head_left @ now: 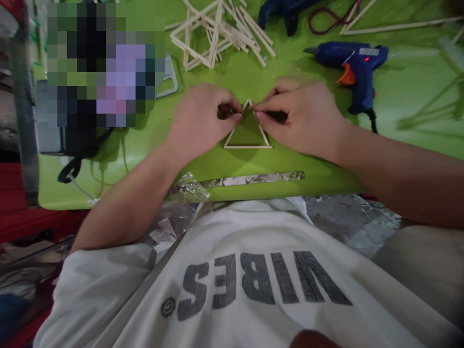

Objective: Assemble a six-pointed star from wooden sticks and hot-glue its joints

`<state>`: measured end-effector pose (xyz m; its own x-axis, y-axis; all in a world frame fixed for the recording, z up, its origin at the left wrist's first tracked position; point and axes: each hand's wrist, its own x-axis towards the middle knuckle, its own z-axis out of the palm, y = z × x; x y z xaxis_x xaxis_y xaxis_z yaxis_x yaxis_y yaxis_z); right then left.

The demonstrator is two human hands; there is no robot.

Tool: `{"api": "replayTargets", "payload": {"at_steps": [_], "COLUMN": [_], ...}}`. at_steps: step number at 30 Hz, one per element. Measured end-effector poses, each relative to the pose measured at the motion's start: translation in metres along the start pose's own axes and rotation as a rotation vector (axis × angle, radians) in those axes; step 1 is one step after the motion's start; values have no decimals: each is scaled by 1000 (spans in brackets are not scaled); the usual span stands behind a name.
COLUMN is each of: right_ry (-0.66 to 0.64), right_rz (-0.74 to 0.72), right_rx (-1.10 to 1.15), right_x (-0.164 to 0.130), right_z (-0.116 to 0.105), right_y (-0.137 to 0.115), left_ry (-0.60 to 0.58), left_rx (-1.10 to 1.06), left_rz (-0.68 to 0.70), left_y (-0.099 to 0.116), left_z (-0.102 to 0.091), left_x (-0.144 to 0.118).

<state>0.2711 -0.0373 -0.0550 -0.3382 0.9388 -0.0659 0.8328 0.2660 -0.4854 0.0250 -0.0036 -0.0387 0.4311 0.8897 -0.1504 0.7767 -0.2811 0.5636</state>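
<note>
A small stick triangle (pixel 248 136) lies flat on the green table (pixel 224 72), a little back from its near edge. The left hand (pixel 203 121) and right hand (pixel 297 116) meet at the triangle's top corner, each with fingertips pinched narrowly on a sloping stick there. A blue glue gun (pixel 353 65) lies toward the far right of the table, apart from the right hand. A heap of stick frames (pixel 217 34) sits by the far edge. A mottled strip (pixel 253 179), perhaps a ruler, lies along the near edge.
</note>
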Motion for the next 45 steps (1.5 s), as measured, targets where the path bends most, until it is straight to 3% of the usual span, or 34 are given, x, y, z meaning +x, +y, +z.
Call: {"api": "replayTargets", "payload": {"at_steps": [10,13,18,21,29,35,45], "right_ry": [14,52,119,86,52,81,120], "right_rz": [-80,-89,-108,-115,-119,-80,-154], "right_rx": [9,18,29,36,40,53,-30], "right_x": [5,8,9,8,9,9,10], "right_z": [-2,1,6,3,-1,1,5], "right_y": [4,4,5,5,3,4,8], "left_ry": [21,21,-143,-195,-188,-188,-158], "left_rx": [5,26,148,254,258,258,257], "left_rz": [45,155,344,370,399,411,442], "left_y": [-4,-3,0,2,4,5,-1], "left_z": [0,-1,4,8,11,11,22], "left_x": [-1,-7,-12,-11,-9,-9,-3]}}
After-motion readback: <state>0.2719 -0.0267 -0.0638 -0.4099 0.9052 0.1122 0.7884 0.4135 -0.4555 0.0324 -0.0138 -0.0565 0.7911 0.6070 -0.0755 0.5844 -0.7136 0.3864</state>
